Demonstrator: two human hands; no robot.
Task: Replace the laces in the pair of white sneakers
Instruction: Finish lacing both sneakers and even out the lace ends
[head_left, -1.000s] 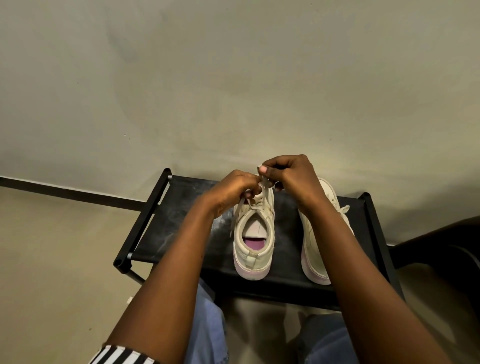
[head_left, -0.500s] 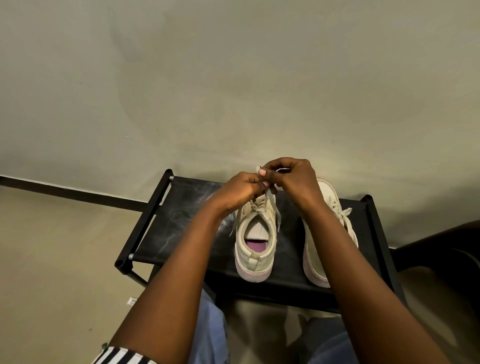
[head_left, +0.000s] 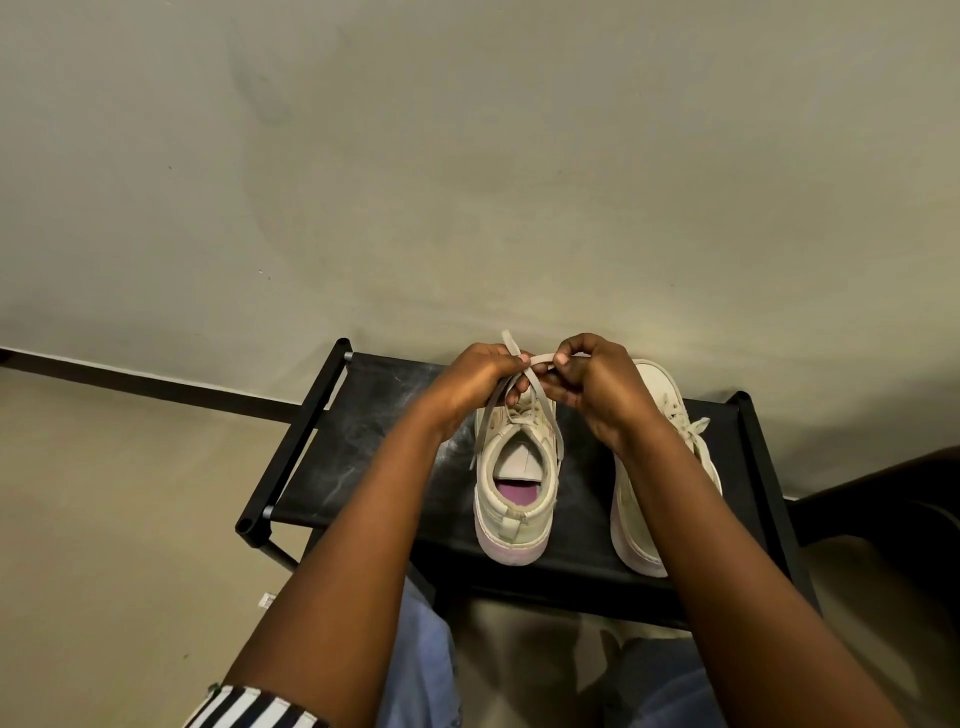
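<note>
From the head camera looking down, both white sneakers stand on a black fabric-topped bench (head_left: 374, 441) pushed up to the wall, heels toward the person, which puts the eyelets at the far end where both arms can reach. The left hand (head_left: 478, 379) and right hand (head_left: 597, 384) meet just above the tongue of the middle sneaker (head_left: 514, 499). Each has its fingers curled round a strand of the lace (head_left: 491, 415): the left hand pinches a piece whose end pokes up past its knuckles, and the right hand nips a small loop between thumb and forefinger. The strands cross between the hands, so I'd say a knot or bow is being formed at the top, with the lace lifted to keep it taut. The second sneaker (head_left: 706, 457) sits just beside, on the person's right, partly behind the right forearm. It seems to carry a tied bow, so it is likely finished.
</note>
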